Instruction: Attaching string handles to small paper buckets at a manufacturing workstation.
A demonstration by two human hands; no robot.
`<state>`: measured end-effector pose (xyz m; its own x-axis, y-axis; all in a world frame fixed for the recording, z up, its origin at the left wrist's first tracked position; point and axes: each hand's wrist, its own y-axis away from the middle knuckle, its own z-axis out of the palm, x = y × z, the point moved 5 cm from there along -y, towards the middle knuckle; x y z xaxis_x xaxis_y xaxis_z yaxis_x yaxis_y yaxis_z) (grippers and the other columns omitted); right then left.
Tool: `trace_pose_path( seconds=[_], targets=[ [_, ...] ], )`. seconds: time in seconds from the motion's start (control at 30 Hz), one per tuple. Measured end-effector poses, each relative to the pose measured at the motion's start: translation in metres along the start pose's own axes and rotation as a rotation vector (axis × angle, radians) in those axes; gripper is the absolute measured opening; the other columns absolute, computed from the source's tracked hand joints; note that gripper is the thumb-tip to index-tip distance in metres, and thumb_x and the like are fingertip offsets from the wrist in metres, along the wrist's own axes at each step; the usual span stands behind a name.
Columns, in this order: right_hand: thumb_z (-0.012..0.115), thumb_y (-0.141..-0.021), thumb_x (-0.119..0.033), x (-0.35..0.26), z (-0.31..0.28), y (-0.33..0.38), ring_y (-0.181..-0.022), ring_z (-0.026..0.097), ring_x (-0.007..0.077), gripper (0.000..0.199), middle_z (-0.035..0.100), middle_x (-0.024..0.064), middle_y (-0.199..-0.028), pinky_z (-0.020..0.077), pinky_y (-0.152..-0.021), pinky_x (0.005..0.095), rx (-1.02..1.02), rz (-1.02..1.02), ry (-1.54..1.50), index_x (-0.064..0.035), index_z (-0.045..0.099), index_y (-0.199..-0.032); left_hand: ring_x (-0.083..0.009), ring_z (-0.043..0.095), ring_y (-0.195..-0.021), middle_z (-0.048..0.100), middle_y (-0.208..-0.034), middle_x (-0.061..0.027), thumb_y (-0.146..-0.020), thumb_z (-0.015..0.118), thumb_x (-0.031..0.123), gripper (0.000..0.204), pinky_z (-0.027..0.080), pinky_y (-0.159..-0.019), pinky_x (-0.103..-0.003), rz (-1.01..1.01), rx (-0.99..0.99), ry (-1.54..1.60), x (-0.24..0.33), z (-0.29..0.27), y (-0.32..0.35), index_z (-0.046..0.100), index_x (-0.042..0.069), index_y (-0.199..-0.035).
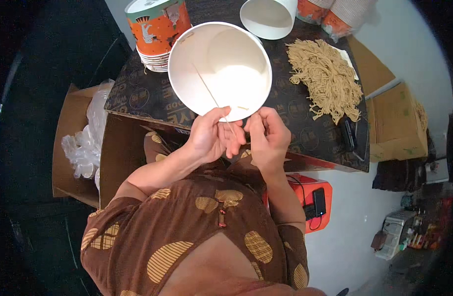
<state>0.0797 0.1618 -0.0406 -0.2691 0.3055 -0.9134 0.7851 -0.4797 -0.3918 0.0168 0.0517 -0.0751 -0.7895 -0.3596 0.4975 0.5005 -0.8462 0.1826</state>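
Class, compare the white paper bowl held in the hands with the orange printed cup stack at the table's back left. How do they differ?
The white bowl is tilted, showing its plain inside; the orange cup stack shows printed outsides. The bowl is single and held; the cups are nested and rest on the table. Both look like paper.

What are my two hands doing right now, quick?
Left hand: closed, pinching the white paper bowl at its rim.
Right hand: closed at the same rim; grip unclear.
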Motion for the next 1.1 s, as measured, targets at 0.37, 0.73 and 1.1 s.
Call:
trace_pose_path(
  seconds=[0.37,0.73,1.1],
  targets=[
    [0.064,-0.086,-0.010,0.033,0.005,-0.018,-0.056,0.044,0.0029,0.020,0.054,-0.0028,-0.060,0.0365,-0.049,0.0239,0.154,0.246,-0.044,0.0022,0.058,-0.072,-0.0222,0.063,-0.047,0.067,-0.071,-0.0190,-0.098,0.042,0.037,0.042,0.051,-0.038,-0.027,-0.086,0.069,-0.121,-0.008,-0.019,-0.009,0.058,-0.002,-0.093],
    [0.065,-0.083,-0.010,0.046,0.003,-0.022,-0.054,0.045,0.0056,0.019,0.054,0.0023,-0.055,0.0382,-0.049,0.0275,0.171,0.221,0.114,0.0032,0.059,-0.072,-0.0066,0.055,-0.057,0.067,-0.090,-0.0063,-0.076,0.079,0.016,0.022,0.042,-0.049,-0.021,0.546,-0.159,-1.175,0.031,0.024,0.015,0.068,-0.002,-0.084],
    [0.062,-0.081,-0.014,0.057,0.010,-0.030,-0.053,0.055,0.0263,0.021,0.057,0.0185,-0.060,0.0445,-0.056,0.0378,0.022,0.253,0.292,0.0046,0.059,-0.071,-0.0400,0.060,-0.092,0.060,-0.094,-0.0199,-0.085,0.058,0.007,0.015,0.047,-0.078,-0.045,0.730,0.240,-1.853,0.057,0.011,-0.027,0.058,-0.001,-0.097]
  ],
)
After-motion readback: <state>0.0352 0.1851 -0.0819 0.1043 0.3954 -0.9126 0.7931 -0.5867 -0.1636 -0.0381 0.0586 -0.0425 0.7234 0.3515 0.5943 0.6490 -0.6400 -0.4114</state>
